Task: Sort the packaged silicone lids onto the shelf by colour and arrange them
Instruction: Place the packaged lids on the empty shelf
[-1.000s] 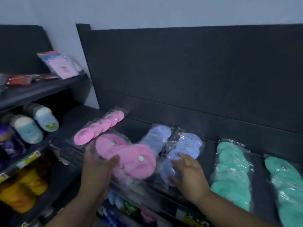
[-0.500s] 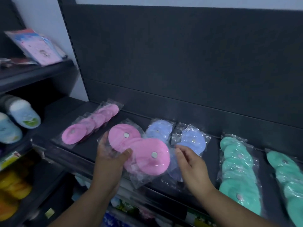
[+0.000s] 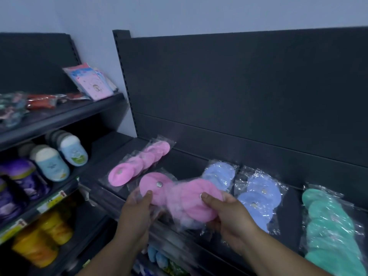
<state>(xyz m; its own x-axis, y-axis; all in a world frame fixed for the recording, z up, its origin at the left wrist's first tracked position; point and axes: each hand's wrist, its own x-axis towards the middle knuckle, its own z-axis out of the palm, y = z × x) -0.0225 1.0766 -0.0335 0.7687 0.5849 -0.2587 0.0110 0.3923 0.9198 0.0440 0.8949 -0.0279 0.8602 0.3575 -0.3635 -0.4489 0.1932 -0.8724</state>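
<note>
**A:** Where is the held pink pack (image 3: 179, 198)?

**B:** It is in the air over the front edge of the shelf (image 3: 185, 166), roughly level, with its long axis running from nine to three o'clock. The left hand (image 3: 135, 216) pinches the nine-o'clock end, thumb on top of the wrapper. The right hand (image 3: 231, 218) grips the three-o'clock end, thumb beside a metal stud and fingers curled beneath.

**A:** What hems it in?

**B:** At eleven o'clock the shelved pink pack (image 3: 137, 166) lies slanting toward the back panel (image 3: 239, 96). It is near the held one, but I cannot tell whether the wrappers touch. At one o'clock lies the rear blue pack (image 3: 219, 174), its near end hidden behind the held pack. Just beside that, at three o'clock, the front blue pack (image 3: 260, 196) reaches down to the shelf's front edge. Farther out the same way lies the green pack (image 3: 328, 226), with a strip of bare shelf between it and the blue.

**A:** Any open room?

**B:** Bare shelf shows at twelve o'clock, between the pink and the blue, running back to the panel. At nine o'clock, past the shelf's end, a neighbouring rack holds bottles (image 3: 59, 162).
</note>
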